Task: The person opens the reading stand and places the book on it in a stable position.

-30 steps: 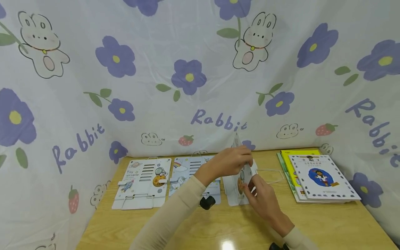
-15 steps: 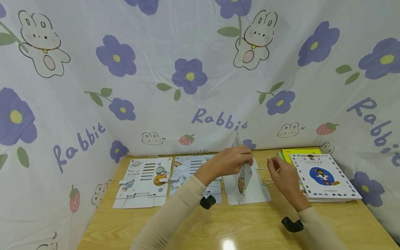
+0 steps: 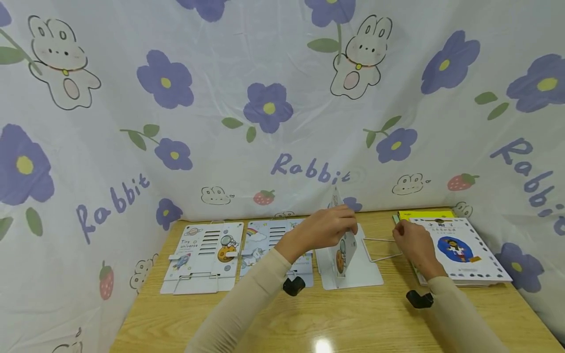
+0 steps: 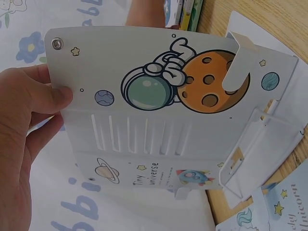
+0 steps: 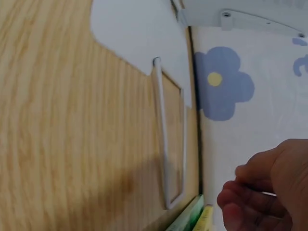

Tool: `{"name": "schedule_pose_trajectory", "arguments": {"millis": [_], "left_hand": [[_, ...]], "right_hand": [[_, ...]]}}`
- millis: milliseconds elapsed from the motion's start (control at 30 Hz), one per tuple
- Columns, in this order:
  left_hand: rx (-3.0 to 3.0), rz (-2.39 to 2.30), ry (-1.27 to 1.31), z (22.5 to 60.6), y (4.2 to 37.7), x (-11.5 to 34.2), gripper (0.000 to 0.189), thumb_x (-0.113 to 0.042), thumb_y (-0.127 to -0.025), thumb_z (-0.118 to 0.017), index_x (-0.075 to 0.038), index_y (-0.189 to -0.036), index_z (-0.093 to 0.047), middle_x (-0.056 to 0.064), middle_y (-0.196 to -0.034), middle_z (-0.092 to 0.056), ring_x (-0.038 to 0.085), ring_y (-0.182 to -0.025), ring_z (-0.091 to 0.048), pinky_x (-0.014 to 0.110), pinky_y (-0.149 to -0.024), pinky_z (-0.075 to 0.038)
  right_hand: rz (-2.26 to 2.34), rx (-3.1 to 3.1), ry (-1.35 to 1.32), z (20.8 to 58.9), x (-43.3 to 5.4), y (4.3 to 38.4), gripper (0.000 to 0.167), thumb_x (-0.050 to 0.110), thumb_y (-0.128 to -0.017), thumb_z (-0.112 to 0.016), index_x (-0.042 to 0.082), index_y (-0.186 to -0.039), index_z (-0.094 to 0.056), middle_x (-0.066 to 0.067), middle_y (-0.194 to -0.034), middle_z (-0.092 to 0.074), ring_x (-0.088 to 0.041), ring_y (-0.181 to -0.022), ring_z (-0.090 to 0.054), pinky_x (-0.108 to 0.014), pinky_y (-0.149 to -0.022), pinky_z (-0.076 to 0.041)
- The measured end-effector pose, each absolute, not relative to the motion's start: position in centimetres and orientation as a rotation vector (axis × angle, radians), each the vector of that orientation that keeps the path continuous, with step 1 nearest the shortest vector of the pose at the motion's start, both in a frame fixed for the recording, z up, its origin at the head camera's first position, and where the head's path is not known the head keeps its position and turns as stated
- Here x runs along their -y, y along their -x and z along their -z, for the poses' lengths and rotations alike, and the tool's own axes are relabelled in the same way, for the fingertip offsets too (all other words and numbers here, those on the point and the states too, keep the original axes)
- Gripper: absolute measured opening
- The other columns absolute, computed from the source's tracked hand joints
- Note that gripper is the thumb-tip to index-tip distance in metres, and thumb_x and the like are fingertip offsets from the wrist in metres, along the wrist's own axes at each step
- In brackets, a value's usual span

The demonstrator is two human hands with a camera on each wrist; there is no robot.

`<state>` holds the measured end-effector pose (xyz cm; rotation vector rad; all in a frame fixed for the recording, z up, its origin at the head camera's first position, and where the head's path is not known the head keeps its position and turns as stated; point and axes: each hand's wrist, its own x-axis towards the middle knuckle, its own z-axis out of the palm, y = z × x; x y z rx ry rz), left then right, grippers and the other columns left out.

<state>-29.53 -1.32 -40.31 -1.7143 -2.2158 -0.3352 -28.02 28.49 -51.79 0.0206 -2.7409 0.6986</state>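
Observation:
My left hand [image 3: 324, 226] pinches the top edge of a white book stand's panel [image 4: 120, 134], thumb on the printed face. That panel, with an astronaut, an orange moon and "Tiny universe", stands raised from its white base plate [image 3: 368, 277] on the table. A thin white wire support [image 3: 383, 259] sticks out to the right of the base, low over the wood. My right hand [image 3: 415, 242] hovers near the wire's outer end, beside the books. In the right wrist view its fingers are loosely curled, apart from the wire, with nothing seen between them.
Two folded book stands lie to the left: one with an astronaut print [image 3: 194, 245], one with a unicorn and rainbow [image 3: 265, 240]. A stack of books [image 3: 461, 250] lies at the right. A printed rabbit cloth [image 3: 212, 122] hangs behind the wooden table [image 3: 282, 318].
My right hand has let go of the raised panel and moved right, past the wire support, to the books' left edge. My left hand stays on the panel.

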Motion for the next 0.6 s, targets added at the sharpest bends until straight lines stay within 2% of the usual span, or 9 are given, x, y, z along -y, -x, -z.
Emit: {"name": "schedule_pose_trajectory", "arguments": {"millis": [200, 433, 600], "left_hand": [[2.215, 0.348, 1.711, 40.4, 29.6, 1.3, 0.025, 0.000, -0.108, -0.054, -0.013, -0.107, -0.076, -0.001, -0.108, -0.071, 0.012, -0.105, -0.064, 0.019, -0.093, -0.054], [2.210, 0.359, 1.709, 40.5, 29.5, 1.3, 0.025, 0.000, -0.108, -0.055, -0.013, -0.106, -0.076, -0.001, -0.107, -0.071, 0.012, -0.105, -0.064, 0.018, -0.092, -0.054], [2.206, 0.354, 1.702, 40.6, 29.6, 1.3, 0.025, 0.000, -0.108, -0.055, -0.013, -0.106, -0.076, -0.001, -0.107, -0.071, 0.012, -0.106, -0.065, 0.018, -0.094, -0.054]], "right_hand": [[-0.607, 2.856, 0.008, 52.9, -29.0, 28.0, 0.012, 0.005, -0.097, -0.062, -0.002, -0.089, -0.067, -0.012, -0.075, -0.065, -0.022, -0.060, -0.052, -0.034, -0.050, -0.041], [-0.465, 2.928, 0.058, 53.7, -29.2, 27.8, 0.026, 0.008, -0.095, -0.058, 0.009, -0.069, -0.055, -0.006, -0.064, -0.051, -0.023, -0.056, -0.046, -0.037, -0.049, -0.035], [-0.433, 2.931, 0.058, 54.2, -29.1, 28.0, 0.030, 0.007, -0.093, -0.059, 0.010, -0.063, -0.053, -0.006, -0.061, -0.048, -0.024, -0.055, -0.045, -0.038, -0.047, -0.035]]}}
